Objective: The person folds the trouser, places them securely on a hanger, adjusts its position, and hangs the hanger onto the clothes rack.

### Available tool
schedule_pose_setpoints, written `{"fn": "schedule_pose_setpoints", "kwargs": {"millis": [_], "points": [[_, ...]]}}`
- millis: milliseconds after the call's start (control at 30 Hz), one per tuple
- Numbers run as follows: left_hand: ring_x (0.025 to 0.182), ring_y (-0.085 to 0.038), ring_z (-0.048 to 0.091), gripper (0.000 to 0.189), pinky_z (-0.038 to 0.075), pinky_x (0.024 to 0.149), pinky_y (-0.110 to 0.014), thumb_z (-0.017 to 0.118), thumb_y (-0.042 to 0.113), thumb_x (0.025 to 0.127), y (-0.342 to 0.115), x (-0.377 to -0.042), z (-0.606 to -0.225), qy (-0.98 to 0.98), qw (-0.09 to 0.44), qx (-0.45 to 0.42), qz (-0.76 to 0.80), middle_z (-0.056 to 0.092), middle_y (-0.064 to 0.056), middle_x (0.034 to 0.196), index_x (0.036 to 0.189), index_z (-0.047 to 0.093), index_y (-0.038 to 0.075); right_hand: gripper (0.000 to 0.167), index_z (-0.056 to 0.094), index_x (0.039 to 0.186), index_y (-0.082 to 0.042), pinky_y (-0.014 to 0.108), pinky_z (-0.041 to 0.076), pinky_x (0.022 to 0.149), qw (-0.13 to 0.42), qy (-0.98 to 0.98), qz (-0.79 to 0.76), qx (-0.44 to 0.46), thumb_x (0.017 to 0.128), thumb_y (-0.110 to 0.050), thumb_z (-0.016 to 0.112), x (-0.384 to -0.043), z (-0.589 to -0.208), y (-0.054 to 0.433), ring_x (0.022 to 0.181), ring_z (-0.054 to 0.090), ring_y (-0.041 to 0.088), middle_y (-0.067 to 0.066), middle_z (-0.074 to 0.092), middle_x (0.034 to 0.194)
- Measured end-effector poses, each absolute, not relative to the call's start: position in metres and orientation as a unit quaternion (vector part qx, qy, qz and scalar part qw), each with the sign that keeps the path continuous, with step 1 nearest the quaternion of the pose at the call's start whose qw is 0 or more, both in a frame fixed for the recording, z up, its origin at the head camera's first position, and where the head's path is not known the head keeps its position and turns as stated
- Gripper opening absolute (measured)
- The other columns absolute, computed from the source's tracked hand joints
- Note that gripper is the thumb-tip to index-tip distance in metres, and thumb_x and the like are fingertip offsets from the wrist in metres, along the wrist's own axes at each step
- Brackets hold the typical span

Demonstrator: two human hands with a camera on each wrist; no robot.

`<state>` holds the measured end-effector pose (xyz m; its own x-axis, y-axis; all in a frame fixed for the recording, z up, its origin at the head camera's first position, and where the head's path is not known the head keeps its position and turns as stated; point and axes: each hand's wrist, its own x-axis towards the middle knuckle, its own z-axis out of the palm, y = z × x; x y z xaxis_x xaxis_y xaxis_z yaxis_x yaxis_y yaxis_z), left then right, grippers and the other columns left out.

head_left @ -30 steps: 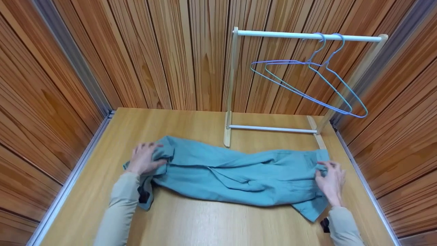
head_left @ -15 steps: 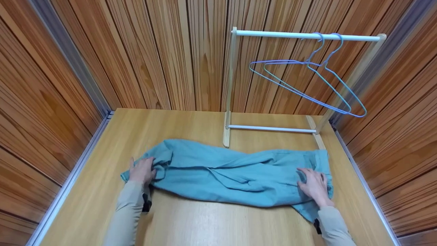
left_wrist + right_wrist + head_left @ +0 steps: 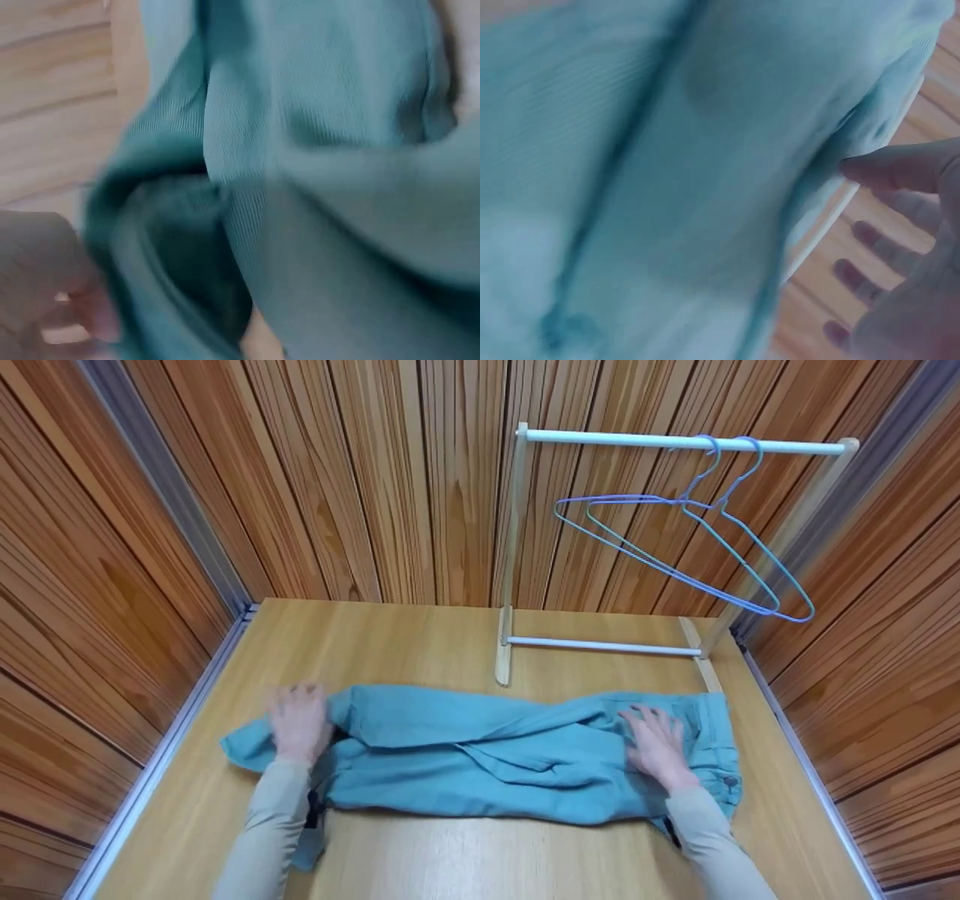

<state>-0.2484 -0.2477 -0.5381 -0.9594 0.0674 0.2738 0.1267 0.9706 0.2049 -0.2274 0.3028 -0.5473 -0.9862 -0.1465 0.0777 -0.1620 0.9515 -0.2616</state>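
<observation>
A pair of blue-green trousers (image 3: 465, 765) lies lengthwise across the wooden table, its buttoned waist end at the right. My left hand (image 3: 300, 727) is over the leg ends at the left, blurred by motion. In the left wrist view its fingertips (image 3: 101, 319) meet a raised cloth edge and seem to pinch it, beside an open fold. My right hand (image 3: 656, 742) hovers over the upper part near the waistband (image 3: 721, 765). The right wrist view shows its fingers (image 3: 866, 285) spread and loose, the thumb at the cloth's edge.
Behind the trousers stands a small clothes rack (image 3: 600, 645) with a white top bar. Two bluish-purple wire hangers (image 3: 720, 547) hang from it. Wood-panelled walls (image 3: 405, 495) enclose the table (image 3: 360, 637) at the back and both sides.
My left hand has moved slightly left, and a trouser leg end is drawn out further left. Another leg end now shows below my left wrist. My right hand has slid left from the waistband.
</observation>
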Motion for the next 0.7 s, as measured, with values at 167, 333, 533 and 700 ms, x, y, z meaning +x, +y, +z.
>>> {"fn": "schedule_pose_setpoints", "kwargs": {"millis": [167,333,533,700], "points": [[0.123,-0.047,0.05,0.042,0.033,0.112,-0.065,0.073,0.008,0.083,-0.223,-0.252,-0.55,-0.957,0.138,-0.211,-0.14,0.062,-0.024,0.124,0.124,0.064,0.001,0.052,0.052,0.142,0.001,0.074,0.026,0.11,-0.008,-0.978,0.168,0.126,0.092,-0.006,0.064,-0.248,-0.544,0.272,0.139,0.035,0.052,0.027,0.044,0.151],[0.132,-0.043,0.049,0.044,0.025,0.119,-0.064,0.074,0.015,0.089,-0.204,-0.252,-0.552,-0.974,0.011,-0.197,-0.108,0.061,-0.019,0.133,0.131,0.063,0.008,0.057,0.041,0.151,0.0,0.07,0.029,0.113,-0.047,-0.967,0.199,0.153,0.097,-0.006,0.059,-0.263,-0.548,0.254,0.141,0.033,0.05,0.027,0.038,0.157],[0.126,-0.042,0.053,0.034,0.027,0.119,-0.063,0.081,0.016,0.084,-0.198,-0.252,-0.563,-0.982,-0.012,-0.171,-0.084,0.064,-0.017,0.128,0.117,0.072,0.01,0.06,0.033,0.156,-0.007,0.07,0.027,0.115,-0.103,-0.961,0.205,0.153,0.099,-0.002,0.052,-0.271,-0.56,0.246,0.145,0.023,0.057,0.026,0.033,0.16],[0.111,-0.04,0.063,0.024,0.038,0.112,-0.061,0.076,0.01,0.085,-0.202,-0.25,-0.568,-0.983,-0.001,-0.162,-0.09,0.072,-0.016,0.113,0.108,0.075,0.009,0.055,0.04,0.153,-0.008,0.069,0.03,0.114,-0.134,-0.964,0.191,0.124,0.1,-0.006,0.052,-0.273,-0.564,0.242,0.142,0.03,0.058,0.031,0.04,0.152]]}}
